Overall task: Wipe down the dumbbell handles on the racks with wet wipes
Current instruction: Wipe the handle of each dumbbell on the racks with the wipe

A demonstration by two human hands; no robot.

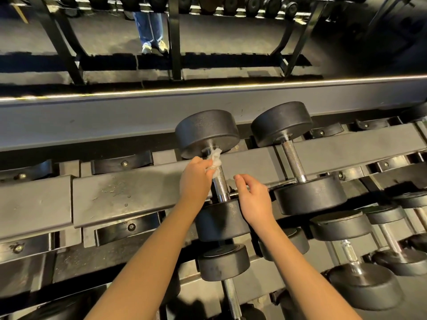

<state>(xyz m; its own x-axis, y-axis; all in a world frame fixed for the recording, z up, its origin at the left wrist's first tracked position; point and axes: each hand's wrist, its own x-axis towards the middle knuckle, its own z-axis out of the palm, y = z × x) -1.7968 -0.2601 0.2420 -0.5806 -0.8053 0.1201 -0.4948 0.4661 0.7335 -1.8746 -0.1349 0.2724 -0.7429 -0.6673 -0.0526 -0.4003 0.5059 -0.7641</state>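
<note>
A black dumbbell with a knurled chrome handle [220, 184] lies on the top tier of the grey rack [138, 190]. My left hand [195, 179] grips a crumpled white wet wipe [215, 161] against the upper part of that handle, near the far head [206, 132]. My right hand [253, 199] hovers just right of the handle above the near head [221, 218], fingers loosely curled and holding nothing. A second dumbbell, its bare handle [293, 161] uncovered, sits on the same tier to the right.
Empty black saddles [122, 162] line the rack to the left. Lower tiers hold several more dumbbells [224, 262] below and to the right. A mirror behind the rack shows another rack and a person's legs [151, 26].
</note>
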